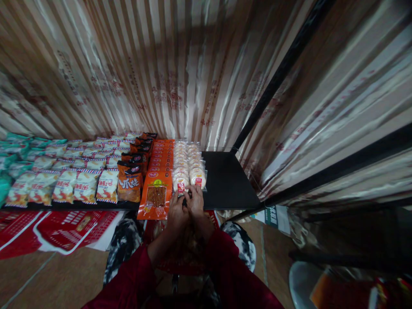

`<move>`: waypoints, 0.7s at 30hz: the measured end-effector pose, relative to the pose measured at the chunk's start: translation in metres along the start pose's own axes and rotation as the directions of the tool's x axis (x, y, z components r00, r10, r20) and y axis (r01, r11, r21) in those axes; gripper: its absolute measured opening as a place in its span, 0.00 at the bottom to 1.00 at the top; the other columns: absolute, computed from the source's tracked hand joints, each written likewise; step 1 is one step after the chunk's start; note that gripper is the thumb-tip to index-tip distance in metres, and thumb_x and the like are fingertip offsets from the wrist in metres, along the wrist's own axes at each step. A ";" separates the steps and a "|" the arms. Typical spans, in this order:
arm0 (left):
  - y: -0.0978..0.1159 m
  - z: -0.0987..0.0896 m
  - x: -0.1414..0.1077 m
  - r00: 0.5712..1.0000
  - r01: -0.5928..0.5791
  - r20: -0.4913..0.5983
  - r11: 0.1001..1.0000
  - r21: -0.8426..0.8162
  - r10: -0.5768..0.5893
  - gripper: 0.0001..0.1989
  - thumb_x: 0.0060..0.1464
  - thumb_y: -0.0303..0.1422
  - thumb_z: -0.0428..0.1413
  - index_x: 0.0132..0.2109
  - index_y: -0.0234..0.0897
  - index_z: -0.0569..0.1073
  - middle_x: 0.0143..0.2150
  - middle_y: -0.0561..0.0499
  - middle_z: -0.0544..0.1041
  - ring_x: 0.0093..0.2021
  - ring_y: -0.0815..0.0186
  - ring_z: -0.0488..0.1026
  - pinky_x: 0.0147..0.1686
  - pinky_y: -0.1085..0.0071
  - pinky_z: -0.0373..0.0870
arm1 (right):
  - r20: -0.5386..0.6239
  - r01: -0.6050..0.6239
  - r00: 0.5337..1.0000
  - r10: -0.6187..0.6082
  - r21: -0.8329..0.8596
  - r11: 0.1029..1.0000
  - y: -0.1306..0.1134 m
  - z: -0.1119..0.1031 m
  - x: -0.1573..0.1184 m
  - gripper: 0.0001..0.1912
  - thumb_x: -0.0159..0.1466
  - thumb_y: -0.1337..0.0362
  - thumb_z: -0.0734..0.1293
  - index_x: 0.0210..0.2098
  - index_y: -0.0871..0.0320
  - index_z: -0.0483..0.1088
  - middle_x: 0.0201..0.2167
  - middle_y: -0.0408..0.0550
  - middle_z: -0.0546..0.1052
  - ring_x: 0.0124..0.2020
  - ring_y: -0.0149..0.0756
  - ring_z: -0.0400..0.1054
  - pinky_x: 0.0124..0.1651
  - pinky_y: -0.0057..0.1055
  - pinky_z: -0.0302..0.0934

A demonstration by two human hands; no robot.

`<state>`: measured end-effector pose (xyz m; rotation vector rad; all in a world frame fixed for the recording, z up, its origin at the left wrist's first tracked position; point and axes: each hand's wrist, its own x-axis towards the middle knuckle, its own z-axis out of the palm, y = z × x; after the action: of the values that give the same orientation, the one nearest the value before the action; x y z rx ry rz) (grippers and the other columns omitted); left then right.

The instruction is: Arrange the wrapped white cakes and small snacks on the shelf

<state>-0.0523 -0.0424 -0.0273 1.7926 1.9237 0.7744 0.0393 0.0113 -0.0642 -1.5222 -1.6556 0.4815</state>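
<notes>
Two rows of clear packets with round white rice crackers stand on the black shelf [225, 180]. My left hand [177, 211] has its fingers closed at the lower edge of the front rice cracker packet [180, 182] in the left row. Close beside it, my right hand [195, 201] has its fingers bent against the same packet's lower right side, just below the front packet [197, 177] of the right row. The fingertips are partly hidden. Left of my hands, an orange packet of brown sticks [156, 195] leads a row of similar ones and juts past the shelf's front edge.
Orange-brown snack bags [129, 182], rows of white snack bags [86, 186] and teal bags [13, 163] fill the shelf's left side. Striped curtain sheeting [180, 77] hangs behind. A black post [277, 86] rises at right. Red baskets [67, 229] lie below left; a white tub [302, 285] stands lower right.
</notes>
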 end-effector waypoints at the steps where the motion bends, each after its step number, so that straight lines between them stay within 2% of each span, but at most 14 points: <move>1: 0.000 0.001 0.000 1.000 -0.006 -0.008 1.000 0.003 0.006 0.24 0.45 0.21 0.47 0.52 0.27 0.71 0.61 0.39 0.63 0.62 0.56 0.58 0.62 0.61 0.54 | 0.006 -0.008 1.000 0.008 -0.017 1.000 0.000 0.000 0.000 0.09 0.59 0.64 0.62 0.38 0.56 0.71 0.36 0.48 0.67 0.39 0.38 0.63 0.45 0.34 0.62; 9: -0.003 0.001 -0.001 0.999 -0.031 -0.015 0.999 -0.033 0.030 0.24 0.45 0.21 0.48 0.51 0.29 0.71 0.60 0.41 0.65 0.62 0.56 0.57 0.62 0.59 0.53 | -0.004 0.008 1.000 -0.009 -0.074 0.997 -0.004 0.000 -0.001 0.09 0.60 0.63 0.62 0.38 0.56 0.72 0.36 0.49 0.67 0.41 0.39 0.62 0.47 0.33 0.59; 15: -0.004 0.002 -0.007 0.998 -0.054 -0.025 0.997 -0.060 0.052 0.25 0.44 0.21 0.47 0.51 0.27 0.70 0.60 0.39 0.64 0.62 0.56 0.57 0.62 0.58 0.53 | -0.073 0.068 0.995 -0.069 -0.016 0.998 -0.004 -0.003 -0.009 0.11 0.63 0.62 0.60 0.35 0.57 0.74 0.37 0.50 0.66 0.42 0.37 0.61 0.48 0.33 0.59; 21: -0.003 0.005 -0.029 0.993 -0.104 -0.067 0.990 -0.100 0.097 0.23 0.47 0.21 0.44 0.51 0.28 0.69 0.57 0.40 0.67 0.59 0.59 0.61 0.61 0.59 0.56 | -0.091 0.042 0.995 -0.035 0.081 0.996 -0.006 -0.009 -0.026 0.12 0.63 0.62 0.59 0.35 0.58 0.73 0.38 0.51 0.67 0.43 0.38 0.62 0.47 0.35 0.61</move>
<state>-0.0492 -0.0709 -0.0354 1.8341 1.8077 0.9562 0.0403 -0.0171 -0.0623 -1.4284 -1.5742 0.4494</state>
